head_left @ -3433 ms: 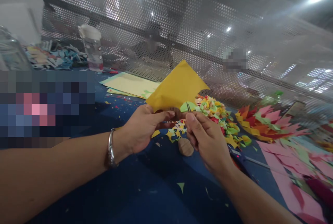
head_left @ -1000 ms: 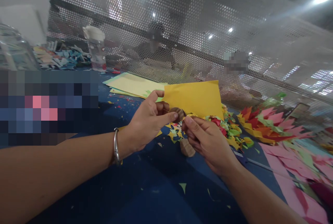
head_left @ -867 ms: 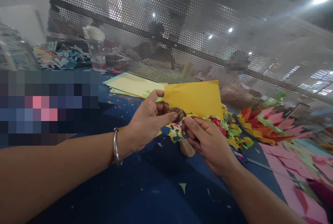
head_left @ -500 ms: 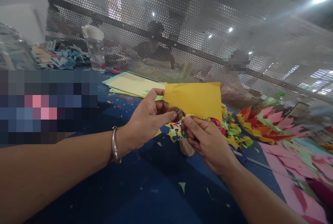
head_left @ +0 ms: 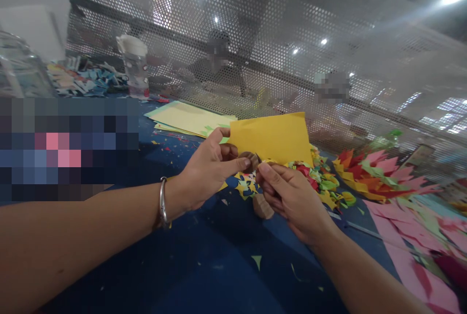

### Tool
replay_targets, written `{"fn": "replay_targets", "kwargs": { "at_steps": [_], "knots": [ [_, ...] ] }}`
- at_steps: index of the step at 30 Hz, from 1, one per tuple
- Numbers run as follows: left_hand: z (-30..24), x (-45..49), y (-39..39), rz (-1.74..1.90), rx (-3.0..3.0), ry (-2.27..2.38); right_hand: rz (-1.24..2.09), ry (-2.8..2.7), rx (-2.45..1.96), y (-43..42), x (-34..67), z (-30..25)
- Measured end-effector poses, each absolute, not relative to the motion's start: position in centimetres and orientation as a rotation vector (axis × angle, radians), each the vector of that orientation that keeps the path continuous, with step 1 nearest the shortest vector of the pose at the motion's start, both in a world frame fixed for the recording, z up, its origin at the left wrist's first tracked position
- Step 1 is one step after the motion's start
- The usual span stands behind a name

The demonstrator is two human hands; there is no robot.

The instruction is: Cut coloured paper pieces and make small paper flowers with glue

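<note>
The yellow sheet (head_left: 272, 136) is smooth, matt paper. The small brown disc (head_left: 249, 157) against it looks like ribbed cardboard, as does the stub (head_left: 262, 206) below. The bracelet (head_left: 162, 203) is polished metal. The table top (head_left: 204, 265) is dark blue, smooth and faintly shiny. The screen (head_left: 277, 27) is dull perforated metal, and the cup (head_left: 134, 68) is clear plastic.

No legible text or labels.
</note>
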State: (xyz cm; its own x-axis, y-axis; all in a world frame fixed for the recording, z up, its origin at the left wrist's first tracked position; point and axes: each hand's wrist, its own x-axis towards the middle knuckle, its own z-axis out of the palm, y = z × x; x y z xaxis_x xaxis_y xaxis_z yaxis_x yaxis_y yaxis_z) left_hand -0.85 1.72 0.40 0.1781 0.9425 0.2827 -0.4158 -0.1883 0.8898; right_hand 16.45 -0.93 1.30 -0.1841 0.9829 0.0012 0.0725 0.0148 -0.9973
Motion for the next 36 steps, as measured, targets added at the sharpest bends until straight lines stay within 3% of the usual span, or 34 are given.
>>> {"fn": "replay_targets", "kwargs": {
  "at_steps": [36],
  "knots": [
    [0.32, -0.67, 1.37, 1.355, 1.207, 0.582, 1.359, -1.446, -1.176, -1.04, 16.88, 1.73]
  ]
}}
